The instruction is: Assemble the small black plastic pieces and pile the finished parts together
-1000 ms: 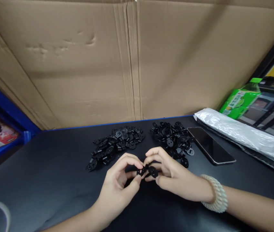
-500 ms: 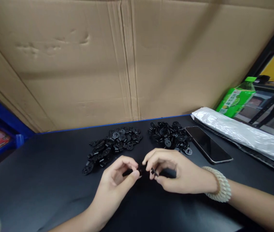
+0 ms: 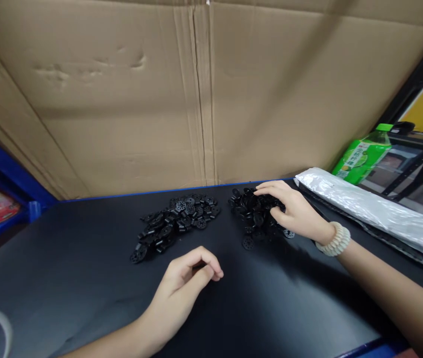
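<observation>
My left hand [image 3: 187, 286] hovers over the front middle of the black table with its thumb and fingertips pressed together. Whatever may be between them is hidden. My right hand [image 3: 295, 209], with a pale coiled band on the wrist, reaches over the right-hand heap of small black plastic pieces [image 3: 246, 206], its fingers apart. Round perforated discs show in that heap, and one loose disc [image 3: 247, 243] lies at its front edge. To the left sits a second heap of black perforated disc pieces [image 3: 174, 221], some with small tube-like clips.
Behind the table [image 3: 65, 258] stands a cardboard wall [image 3: 129, 99]. A silvery-white padded package [image 3: 368, 214] lies along the right side, with a green bottle [image 3: 362, 156] beyond it. A pale ring-shaped edge [image 3: 4, 323] shows at lower left.
My right hand has moved up and right from beside my left hand to the right-hand heap, now covering the phone. A loose disc shows in front of that heap. My left hand stays nearly in place.
</observation>
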`<control>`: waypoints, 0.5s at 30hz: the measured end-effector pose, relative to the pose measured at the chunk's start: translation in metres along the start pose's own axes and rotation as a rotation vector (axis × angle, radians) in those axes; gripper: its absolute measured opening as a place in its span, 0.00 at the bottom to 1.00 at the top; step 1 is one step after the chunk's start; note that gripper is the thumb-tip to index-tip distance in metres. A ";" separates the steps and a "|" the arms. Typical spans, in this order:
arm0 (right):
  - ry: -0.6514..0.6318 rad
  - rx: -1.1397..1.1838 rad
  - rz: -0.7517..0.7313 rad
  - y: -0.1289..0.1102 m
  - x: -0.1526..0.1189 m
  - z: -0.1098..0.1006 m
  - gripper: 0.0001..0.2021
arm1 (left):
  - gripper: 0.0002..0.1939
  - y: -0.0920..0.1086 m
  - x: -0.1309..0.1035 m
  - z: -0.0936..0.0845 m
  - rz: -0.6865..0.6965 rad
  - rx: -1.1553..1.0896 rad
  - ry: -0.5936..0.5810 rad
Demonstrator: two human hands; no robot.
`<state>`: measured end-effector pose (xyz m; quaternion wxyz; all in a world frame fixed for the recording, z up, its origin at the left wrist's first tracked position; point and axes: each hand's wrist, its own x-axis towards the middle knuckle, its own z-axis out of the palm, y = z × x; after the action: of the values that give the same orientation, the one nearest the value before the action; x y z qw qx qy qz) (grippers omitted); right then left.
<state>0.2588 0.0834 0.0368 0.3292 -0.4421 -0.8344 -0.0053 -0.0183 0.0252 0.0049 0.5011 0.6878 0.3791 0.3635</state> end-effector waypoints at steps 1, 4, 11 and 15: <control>0.021 -0.005 0.010 -0.002 0.000 0.001 0.26 | 0.10 0.000 0.000 0.001 0.005 0.012 0.002; 0.123 0.008 0.018 -0.008 -0.002 0.002 0.23 | 0.13 0.000 -0.003 0.002 0.055 0.079 0.013; 0.296 0.164 -0.072 -0.035 -0.009 0.006 0.17 | 0.04 0.008 -0.005 -0.029 0.279 0.481 0.373; 0.260 0.268 -0.121 -0.056 -0.016 0.011 0.16 | 0.14 0.000 -0.003 -0.076 0.243 0.802 0.541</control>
<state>0.2177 0.0409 0.0353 0.4892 -0.3389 -0.8031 0.0290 -0.0869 0.0542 0.0220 0.0350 0.7466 0.5226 0.4101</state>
